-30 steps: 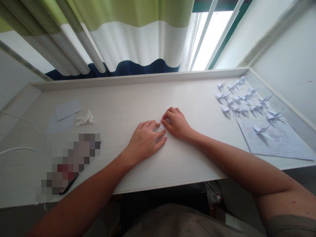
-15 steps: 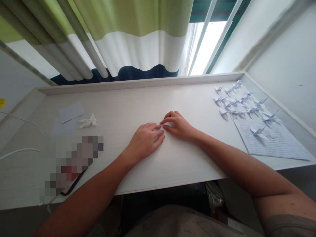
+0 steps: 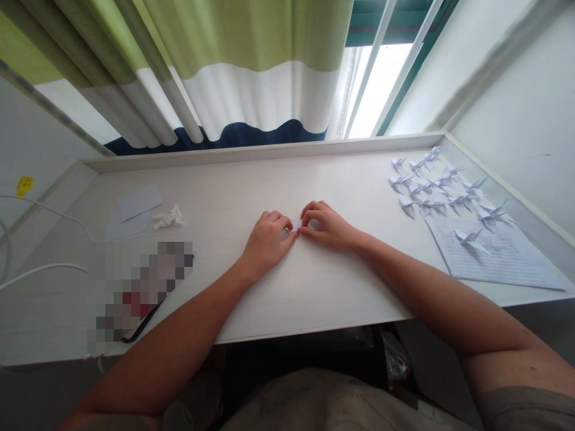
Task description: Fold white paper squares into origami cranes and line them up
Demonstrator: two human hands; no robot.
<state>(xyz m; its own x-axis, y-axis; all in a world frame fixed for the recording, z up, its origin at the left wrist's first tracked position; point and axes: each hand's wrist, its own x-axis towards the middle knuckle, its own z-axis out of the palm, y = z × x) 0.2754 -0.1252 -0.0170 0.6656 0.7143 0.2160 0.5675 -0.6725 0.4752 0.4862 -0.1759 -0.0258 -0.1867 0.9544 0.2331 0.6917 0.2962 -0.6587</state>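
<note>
My left hand [image 3: 268, 240] and my right hand [image 3: 327, 227] rest on the white desk [image 3: 314, 287], fingertips meeting at the middle. Both hands have curled fingers pressed down on a small piece of white paper [image 3: 298, 228], which is almost wholly hidden under them. Only a sliver of it shows between the fingertips.
Several folded white paper cranes [image 3: 442, 188] lie at the far right, one on a lined sheet [image 3: 498, 260]. At the left are two paper rectangles [image 3: 135, 206], a crumpled white scrap [image 3: 168, 217], a blurred dark object [image 3: 144, 287] and white cables [image 3: 40, 269]. A curtain [image 3: 224, 72] hangs behind.
My left hand's fingers have curled from flat to bent and slid forward. My right hand has drawn closer, so the fingertips meet. The camera has tilted slightly.
</note>
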